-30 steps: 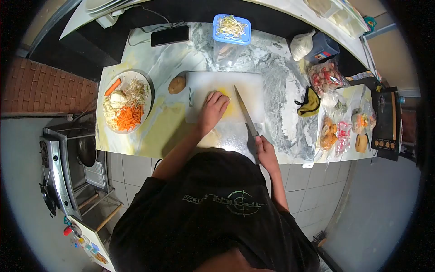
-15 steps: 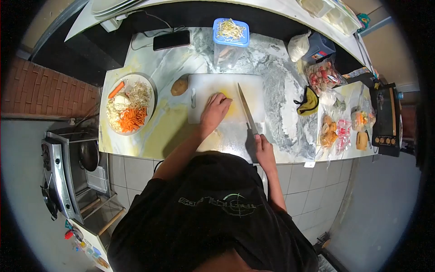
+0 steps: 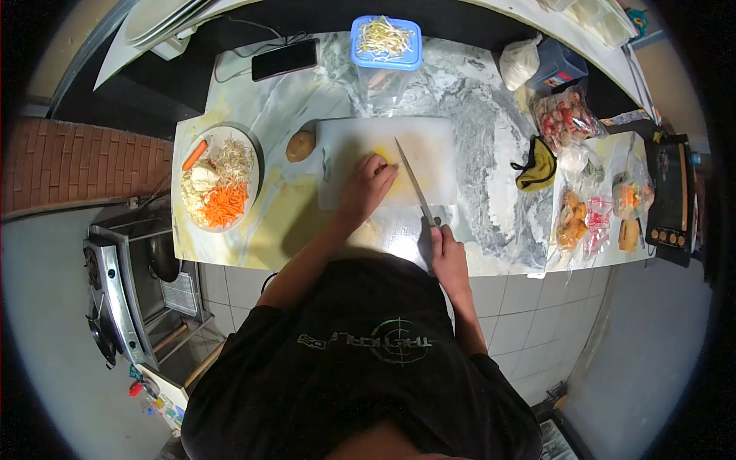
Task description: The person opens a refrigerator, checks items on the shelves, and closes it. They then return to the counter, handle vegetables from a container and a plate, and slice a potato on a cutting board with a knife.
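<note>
A person's left hand (image 3: 369, 188) bends over a yellow piece of food (image 3: 381, 154) on a white cutting board (image 3: 438, 138), its fingers curled against the piece and partly hiding it; how firmly they grip cannot be told. Apart from it, the right hand (image 3: 450, 264) is wrapped around the handle of a long knife (image 3: 415, 181), the blade angled across the board and pointing away from the body, just beside the left fingertips. Whether the blade touches the board is unclear. Just off the board's left edge sits a brown potato (image 3: 300, 146). Farther left on the marbled counter (image 3: 491, 245), a round plate (image 3: 217, 131) carries shredded carrot (image 3: 225, 205), bean sprouts (image 3: 234, 159) and an orange stick-shaped piece (image 3: 195, 155). Beyond the board stands a clear container (image 3: 382, 86) under a blue lid, more sprouts (image 3: 383, 37) heaped on top, with a dark phone (image 3: 284, 60) lying to its left. To the right rest a yellow-and-black cloth (image 3: 538, 167) and a plastic bag of red and pale pieces (image 3: 566, 119), near a black appliance (image 3: 671, 195) with knobs. A stove (image 3: 116, 295) stands at lower left.
</note>
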